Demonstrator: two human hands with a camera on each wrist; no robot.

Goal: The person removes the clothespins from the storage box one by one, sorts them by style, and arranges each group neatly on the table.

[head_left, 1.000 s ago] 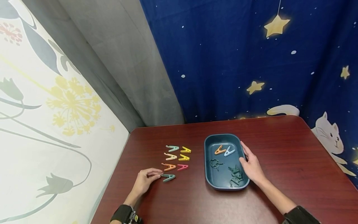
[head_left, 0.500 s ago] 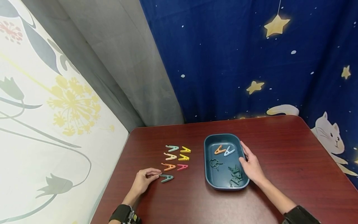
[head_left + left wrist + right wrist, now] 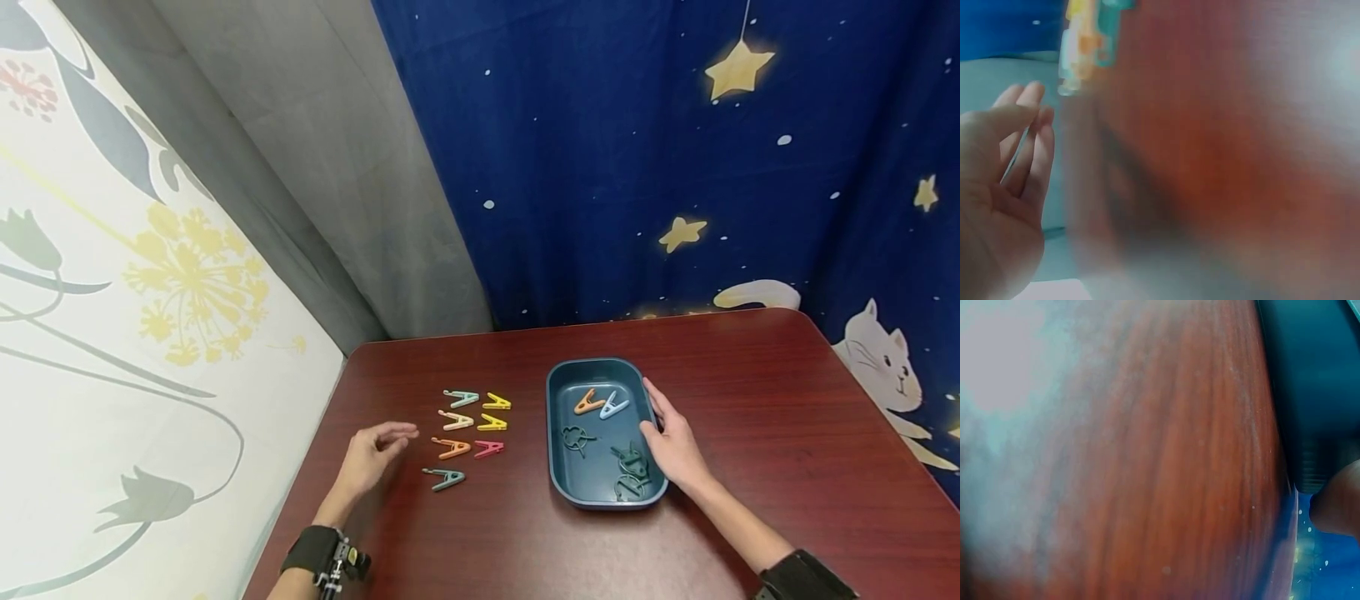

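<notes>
My left hand hovers left of the loose clothespins with nothing in it, its fingers extended and thumb near them. Nearest to it lie a dark green clothespin and an orange clothespin. Beside and beyond these are a pink clothespin, a cream clothespin, two yellow ones and a mint clothespin, set out in two columns. My right hand grips the right wall of a dark blue tray, thumb over the rim. Inside it are an orange and a pale blue clothespin.
Several dark green pieces with rings also lie in the tray. The reddish-brown table reaches back to a blue star curtain and a grey curtain. A patterned white panel borders its left side.
My left hand has let go of the dark green clothespin after shifting it slightly left, and has drawn back to the left. The right hand and the tray have stayed in place.
</notes>
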